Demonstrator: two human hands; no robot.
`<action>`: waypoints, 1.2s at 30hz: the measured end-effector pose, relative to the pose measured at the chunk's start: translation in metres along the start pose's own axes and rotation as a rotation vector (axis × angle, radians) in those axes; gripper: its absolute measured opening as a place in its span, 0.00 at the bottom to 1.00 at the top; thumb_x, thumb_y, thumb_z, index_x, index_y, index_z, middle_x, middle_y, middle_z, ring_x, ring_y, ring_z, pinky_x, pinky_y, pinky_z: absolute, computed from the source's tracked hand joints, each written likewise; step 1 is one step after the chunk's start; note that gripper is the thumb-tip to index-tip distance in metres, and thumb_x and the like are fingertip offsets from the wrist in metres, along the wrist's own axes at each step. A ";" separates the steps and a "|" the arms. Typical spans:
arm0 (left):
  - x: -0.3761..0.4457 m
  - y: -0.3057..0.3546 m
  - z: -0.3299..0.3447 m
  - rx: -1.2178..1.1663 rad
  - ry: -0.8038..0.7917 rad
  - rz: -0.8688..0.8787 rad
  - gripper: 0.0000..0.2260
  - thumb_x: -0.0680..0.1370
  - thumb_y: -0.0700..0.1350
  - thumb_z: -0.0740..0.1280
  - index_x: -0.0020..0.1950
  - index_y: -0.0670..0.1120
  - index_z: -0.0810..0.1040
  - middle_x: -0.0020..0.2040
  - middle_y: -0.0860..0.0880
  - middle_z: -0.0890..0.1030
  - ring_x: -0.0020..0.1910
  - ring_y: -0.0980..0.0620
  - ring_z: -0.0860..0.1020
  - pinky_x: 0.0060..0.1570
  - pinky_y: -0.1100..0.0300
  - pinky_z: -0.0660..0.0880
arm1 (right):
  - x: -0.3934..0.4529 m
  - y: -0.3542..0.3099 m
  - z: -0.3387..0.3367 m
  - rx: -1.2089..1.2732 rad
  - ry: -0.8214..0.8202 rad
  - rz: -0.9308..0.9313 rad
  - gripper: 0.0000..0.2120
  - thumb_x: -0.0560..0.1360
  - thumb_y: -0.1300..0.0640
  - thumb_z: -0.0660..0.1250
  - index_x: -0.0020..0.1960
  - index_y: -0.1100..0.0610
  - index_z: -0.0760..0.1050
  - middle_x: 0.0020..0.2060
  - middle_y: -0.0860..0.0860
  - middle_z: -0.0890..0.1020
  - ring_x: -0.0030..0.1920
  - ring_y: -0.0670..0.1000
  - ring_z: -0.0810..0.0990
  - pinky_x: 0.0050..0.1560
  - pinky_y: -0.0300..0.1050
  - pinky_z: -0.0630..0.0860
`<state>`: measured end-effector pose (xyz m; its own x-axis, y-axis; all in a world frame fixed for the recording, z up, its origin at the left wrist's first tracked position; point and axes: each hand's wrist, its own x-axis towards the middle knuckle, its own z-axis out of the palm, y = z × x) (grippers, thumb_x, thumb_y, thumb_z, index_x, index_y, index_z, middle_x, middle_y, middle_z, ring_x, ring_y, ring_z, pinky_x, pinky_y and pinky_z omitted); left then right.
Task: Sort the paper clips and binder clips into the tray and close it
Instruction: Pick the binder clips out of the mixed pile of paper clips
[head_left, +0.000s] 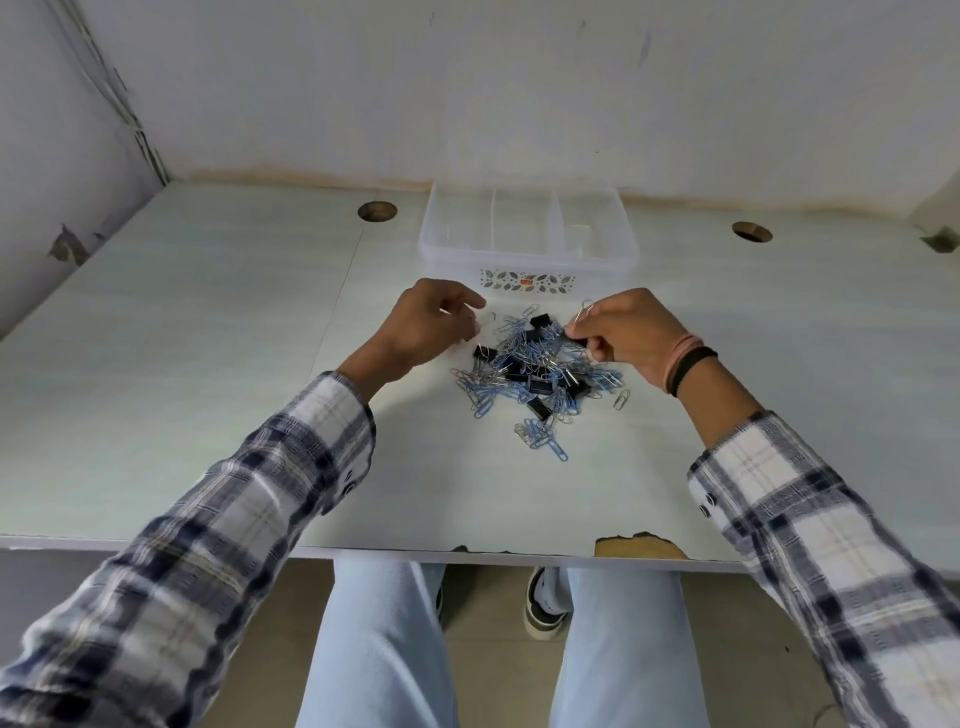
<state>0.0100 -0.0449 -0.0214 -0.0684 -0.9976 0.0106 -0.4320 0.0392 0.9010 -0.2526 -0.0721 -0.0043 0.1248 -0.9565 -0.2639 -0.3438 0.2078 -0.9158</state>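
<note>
Both your hands work the pile (535, 371) of clips: right hand (621, 335) pinches a silver paper clip (585, 310) upright, left hand (428, 327) curls, fingertips closed on another clip (487, 318). Tray (527, 228) sits open just behind, on the desk (208, 322).

Blue and silver paper clips (540, 387) are mixed with black binder clips (537, 325). Behind the pile, a clear tray (527, 260) is printed with a leaf band; plaid navy-white sleeves (249, 499) are seen.
</note>
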 end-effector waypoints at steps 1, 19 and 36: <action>-0.003 0.002 0.000 -0.160 0.017 -0.036 0.11 0.77 0.33 0.67 0.59 0.38 0.82 0.42 0.44 0.81 0.45 0.45 0.83 0.47 0.54 0.82 | 0.000 -0.002 -0.003 0.100 0.014 0.014 0.08 0.72 0.66 0.74 0.48 0.70 0.80 0.40 0.60 0.81 0.34 0.50 0.76 0.37 0.43 0.81; -0.011 0.015 0.016 0.433 -0.086 0.044 0.06 0.75 0.42 0.74 0.50 0.44 0.88 0.45 0.53 0.79 0.48 0.53 0.78 0.49 0.60 0.73 | 0.057 -0.004 0.030 -0.537 0.064 -0.119 0.20 0.65 0.48 0.81 0.44 0.64 0.81 0.44 0.54 0.85 0.43 0.54 0.83 0.46 0.49 0.82; -0.019 0.005 0.008 0.547 -0.106 -0.023 0.19 0.71 0.57 0.78 0.51 0.44 0.83 0.45 0.48 0.78 0.44 0.49 0.77 0.37 0.60 0.71 | 0.005 -0.003 -0.003 1.033 -0.230 0.121 0.04 0.71 0.61 0.60 0.45 0.59 0.67 0.36 0.57 0.74 0.36 0.53 0.72 0.34 0.43 0.66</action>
<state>0.0017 -0.0252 -0.0205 -0.1309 -0.9885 -0.0757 -0.8362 0.0691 0.5441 -0.2541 -0.0784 -0.0024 0.3524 -0.8787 -0.3221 0.5773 0.4750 -0.6642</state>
